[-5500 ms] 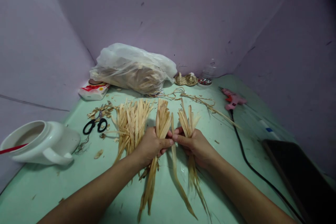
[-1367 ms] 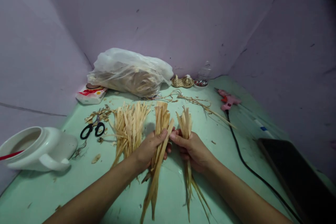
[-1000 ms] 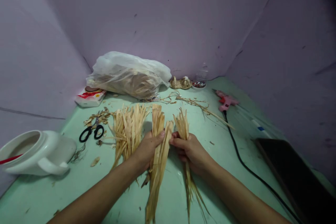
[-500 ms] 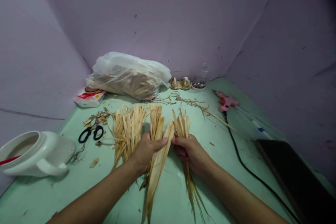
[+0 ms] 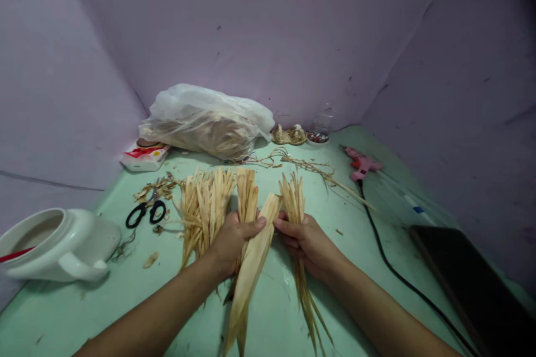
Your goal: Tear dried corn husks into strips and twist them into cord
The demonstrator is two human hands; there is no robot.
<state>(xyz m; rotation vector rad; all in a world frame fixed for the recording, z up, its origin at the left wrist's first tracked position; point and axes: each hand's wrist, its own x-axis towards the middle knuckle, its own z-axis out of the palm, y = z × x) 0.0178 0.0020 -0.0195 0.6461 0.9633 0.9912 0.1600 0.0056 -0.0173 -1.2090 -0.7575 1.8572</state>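
My left hand [image 5: 233, 240] is closed around a bundle of dried husk strips [image 5: 246, 196], thumb pressed on a wide pale husk leaf [image 5: 253, 259] that slants down toward me. My right hand [image 5: 309, 241] grips a thinner bundle of husk strips [image 5: 293, 201] and pinches the wide leaf's right edge with its fingertips. The two hands nearly touch above the mint-green table [image 5: 125, 290]. A loose pile of cut strips [image 5: 203, 203] lies just left of my left hand.
Black-handled scissors [image 5: 146, 213] lie at the left among husk scraps. A white jug [image 5: 62, 240] lies on its side at far left. A plastic bag of husks [image 5: 205, 122] sits at the back. A pink glue gun [image 5: 360, 163] with a black cord [image 5: 389, 262] and a dark tablet [image 5: 473, 284] are on the right.
A single wide leaf that hung between my hands has gone over to the left bundle and now lies spread flat under my left thumb. Both hands stayed in place.
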